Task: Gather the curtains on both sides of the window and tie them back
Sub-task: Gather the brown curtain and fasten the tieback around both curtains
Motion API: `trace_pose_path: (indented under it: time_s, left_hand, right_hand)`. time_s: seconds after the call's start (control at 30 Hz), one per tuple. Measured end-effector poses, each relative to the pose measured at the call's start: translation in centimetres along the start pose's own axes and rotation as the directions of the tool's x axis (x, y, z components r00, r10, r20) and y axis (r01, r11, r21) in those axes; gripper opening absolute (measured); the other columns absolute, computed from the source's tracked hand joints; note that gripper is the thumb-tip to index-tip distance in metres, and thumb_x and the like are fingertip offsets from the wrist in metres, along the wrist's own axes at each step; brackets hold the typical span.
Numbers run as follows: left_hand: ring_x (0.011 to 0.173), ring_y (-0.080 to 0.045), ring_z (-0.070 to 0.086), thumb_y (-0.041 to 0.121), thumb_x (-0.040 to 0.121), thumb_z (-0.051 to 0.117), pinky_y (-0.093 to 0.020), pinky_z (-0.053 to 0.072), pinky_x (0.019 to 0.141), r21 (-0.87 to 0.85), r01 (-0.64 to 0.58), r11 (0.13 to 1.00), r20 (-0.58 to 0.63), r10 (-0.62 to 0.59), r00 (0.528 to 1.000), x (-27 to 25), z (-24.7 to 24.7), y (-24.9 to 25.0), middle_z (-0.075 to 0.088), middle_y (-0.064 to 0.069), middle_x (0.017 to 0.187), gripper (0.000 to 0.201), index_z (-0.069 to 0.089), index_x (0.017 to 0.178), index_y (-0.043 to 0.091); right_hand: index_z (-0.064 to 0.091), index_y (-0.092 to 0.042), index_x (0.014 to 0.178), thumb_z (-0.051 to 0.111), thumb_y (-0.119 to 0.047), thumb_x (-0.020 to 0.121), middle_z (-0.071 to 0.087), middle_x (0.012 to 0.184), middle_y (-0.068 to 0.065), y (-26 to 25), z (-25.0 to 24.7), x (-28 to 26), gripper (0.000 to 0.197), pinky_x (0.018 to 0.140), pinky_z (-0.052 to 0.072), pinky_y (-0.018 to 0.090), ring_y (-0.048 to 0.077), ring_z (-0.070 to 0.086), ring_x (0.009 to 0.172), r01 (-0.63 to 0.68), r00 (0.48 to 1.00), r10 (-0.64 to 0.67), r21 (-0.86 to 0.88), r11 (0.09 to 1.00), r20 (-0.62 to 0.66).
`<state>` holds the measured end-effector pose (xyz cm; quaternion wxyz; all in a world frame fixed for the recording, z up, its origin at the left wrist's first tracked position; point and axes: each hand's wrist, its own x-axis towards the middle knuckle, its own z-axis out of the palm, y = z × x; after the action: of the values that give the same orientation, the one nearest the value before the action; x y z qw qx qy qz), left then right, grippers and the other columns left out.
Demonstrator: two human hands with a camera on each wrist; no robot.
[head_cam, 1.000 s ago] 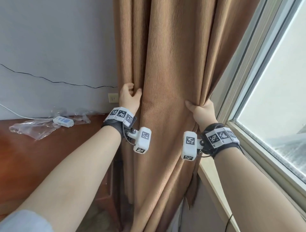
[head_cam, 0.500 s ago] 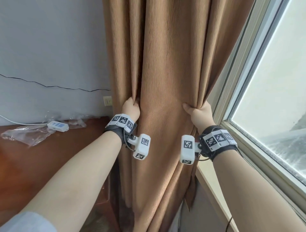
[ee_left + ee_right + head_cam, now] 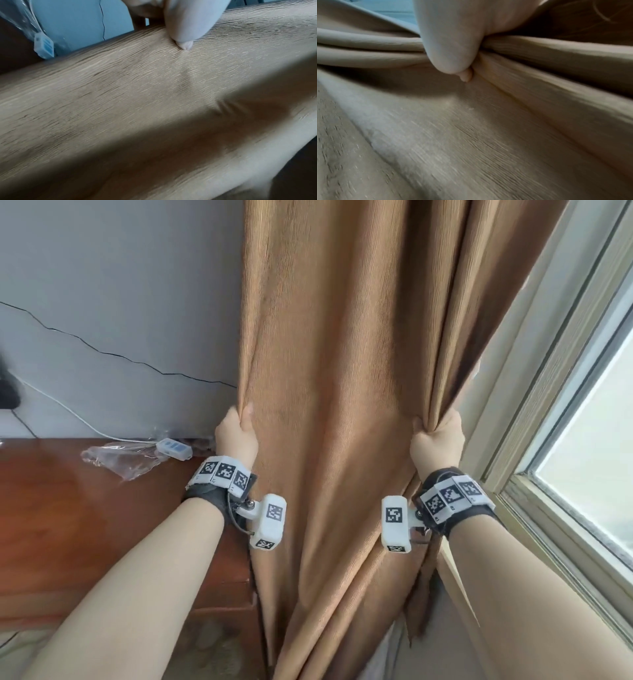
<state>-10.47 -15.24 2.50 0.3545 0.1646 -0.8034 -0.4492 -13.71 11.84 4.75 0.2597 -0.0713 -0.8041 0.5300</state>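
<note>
A brown ribbed curtain (image 3: 342, 371) hangs between the grey wall and the window. My left hand (image 3: 236, 433) grips its left edge at about waist height, the fingers wrapped behind the folds. My right hand (image 3: 436, 440) grips the bunched right edge beside the window frame. In the left wrist view a thumb (image 3: 185, 27) presses into the curtain cloth (image 3: 137, 94). The right wrist view has a thumb (image 3: 450, 40) clamping several gathered pleats (image 3: 539, 56). No tie-back is in view.
A wooden cabinet top (image 3: 85, 525) stands to the left with a clear plastic bag (image 3: 120, 460) and a white switch on a cord (image 3: 173, 448). The window frame and sill (image 3: 548, 508) run along the right. A crack crosses the wall (image 3: 102, 350).
Both hands have closed tighter on the curtain's edges and the left hand has slid lower. The view has shifted right, so the curtain sits more centrally.
</note>
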Motion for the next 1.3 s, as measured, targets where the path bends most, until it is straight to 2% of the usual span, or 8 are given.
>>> trace_pose_path:
  time_s: [0.1, 0.2, 0.37, 0.53, 0.7, 0.83, 1.07, 1.3]
  left_hand:
    - [0.084, -0.030, 0.054, 0.032, 0.101, 0.036, -0.028, 0.030, 0.068, 0.012, -0.003, 1.000, -0.041, 0.003, 0.999, -0.3, -1.5, -0.3, 0.059, -0.022, 0.090, 0.033, 0.048, 0.087, 0.005]
    - [0.088, -0.030, 0.057, 0.030, 0.101, 0.036, -0.025, 0.031, 0.068, -0.009, -0.015, 1.000, -0.046, 0.014, 0.999, -1.2, -1.8, -0.1, 0.062, -0.021, 0.093, 0.038, 0.055, 0.099, -0.003]
    - [0.083, -0.031, 0.060, 0.028, 0.100, 0.041, -0.028, 0.035, 0.066, -0.049, -0.109, 0.993, 0.031, 0.110, 0.993, -3.9, -0.4, 0.7, 0.065, -0.018, 0.089, 0.034, 0.059, 0.100, 0.000]
    - [0.086, -0.034, 0.060, 0.034, 0.096, 0.041, -0.037, 0.046, 0.074, -0.027, -0.372, 0.928, 0.226, 0.368, 0.902, -7.9, 2.0, 2.5, 0.062, -0.016, 0.089, 0.039, 0.062, 0.097, 0.001]
    - [0.083, -0.031, 0.058, 0.028, 0.098, 0.045, -0.034, 0.043, 0.069, -0.026, -0.452, 0.892, 0.382, 0.427, 0.820, -10.5, 4.1, 5.4, 0.053, -0.005, 0.084, 0.025, 0.056, 0.095, 0.005]
    - [0.084, -0.035, 0.057, 0.023, 0.097, 0.046, -0.039, 0.045, 0.070, -0.048, -0.469, 0.882, 0.415, 0.445, 0.794, -11.3, 5.7, 7.1, 0.056, -0.013, 0.092, 0.022, 0.055, 0.099, 0.003]
    - [0.094, -0.037, 0.055, 0.022, 0.098, 0.040, -0.044, 0.044, 0.077, -0.040, -0.446, 0.894, 0.489, 0.407, 0.772, -11.8, 8.2, 8.2, 0.054, -0.017, 0.105, 0.023, 0.051, 0.104, 0.002]
    - [0.105, -0.035, 0.053, 0.017, 0.098, 0.037, -0.042, 0.043, 0.086, -0.042, -0.450, 0.892, 0.543, 0.398, 0.740, -11.9, 9.4, 8.9, 0.053, -0.017, 0.115, 0.026, 0.050, 0.113, 0.001]
  right_hand:
    - [0.042, -0.007, 0.112, 0.055, -0.015, 0.082, 0.060, 0.110, 0.018, -0.7, 0.9, -0.4, 0.033, 0.088, 0.044, 0.040, 0.039, 0.057, 0.101, -0.053, 0.998, 0.051, -0.075, 0.996, -0.033]
    - [0.039, -0.008, 0.109, 0.051, -0.011, 0.080, 0.060, 0.107, 0.019, -1.4, 1.6, -0.8, 0.031, 0.089, 0.043, 0.042, 0.041, 0.057, 0.100, -0.077, 0.997, 0.073, -0.137, 0.988, -0.033]
    - [0.037, -0.007, 0.112, 0.048, -0.009, 0.080, 0.061, 0.106, 0.019, -2.1, 2.7, -1.6, 0.034, 0.089, 0.041, 0.041, 0.042, 0.057, 0.099, -0.059, 0.998, 0.058, -0.170, 0.984, -0.015]
    - [0.037, -0.008, 0.112, 0.049, -0.012, 0.081, 0.061, 0.107, 0.019, -2.3, 2.7, -2.0, 0.033, 0.087, 0.042, 0.040, 0.042, 0.057, 0.099, -0.063, 0.998, 0.065, -0.177, 0.982, 0.006]
    - [0.037, -0.009, 0.110, 0.048, -0.012, 0.081, 0.060, 0.105, 0.017, -2.1, 1.9, -2.4, 0.032, 0.088, 0.047, 0.044, 0.040, 0.058, 0.096, -0.059, 0.998, 0.063, -0.139, 0.988, 0.025]
    - [0.038, -0.009, 0.112, 0.049, -0.012, 0.080, 0.060, 0.104, 0.017, -1.7, 0.9, -2.5, 0.034, 0.088, 0.047, 0.046, 0.039, 0.058, 0.096, -0.042, 0.997, 0.046, -0.075, 0.996, 0.057]
    - [0.045, -0.012, 0.128, 0.053, -0.007, 0.083, 0.060, 0.119, 0.009, -0.6, -0.8, -2.7, 0.046, 0.090, 0.038, 0.026, 0.025, 0.055, 0.111, 0.036, 0.991, -0.052, 0.133, 0.990, 0.124]
    - [0.054, -0.011, 0.128, 0.055, -0.017, 0.090, 0.062, 0.123, 0.002, -0.1, -2.2, -3.1, 0.039, 0.107, 0.039, 0.035, 0.013, 0.056, 0.114, -0.099, 0.965, -0.032, 0.475, 0.875, 0.260]
